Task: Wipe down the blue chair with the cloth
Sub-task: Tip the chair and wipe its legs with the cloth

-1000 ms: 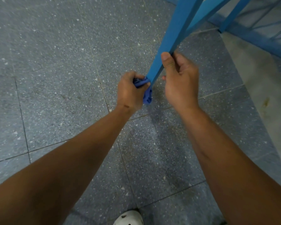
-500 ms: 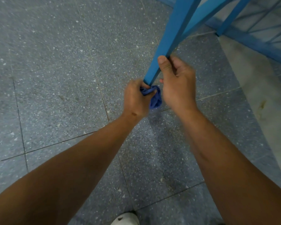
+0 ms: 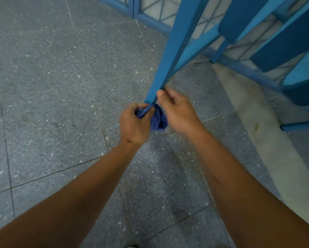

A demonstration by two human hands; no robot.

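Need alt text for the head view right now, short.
The left hand grips a bunched blue cloth at the foot of a blue chair leg, while the right hand holds the leg just above, over a speckled grey tiled floor.

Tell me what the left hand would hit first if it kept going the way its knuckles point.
Probably the chair leg. The left hand, gripping the cloth, faces up and right toward the leg's lower end, which the cloth seems already to touch. Depth is unclear from this one view.

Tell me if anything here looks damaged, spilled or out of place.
Only one thing stands out: a yellowish stain on the pale floor strip right of the chair leg. The chair leg itself shows no damage.
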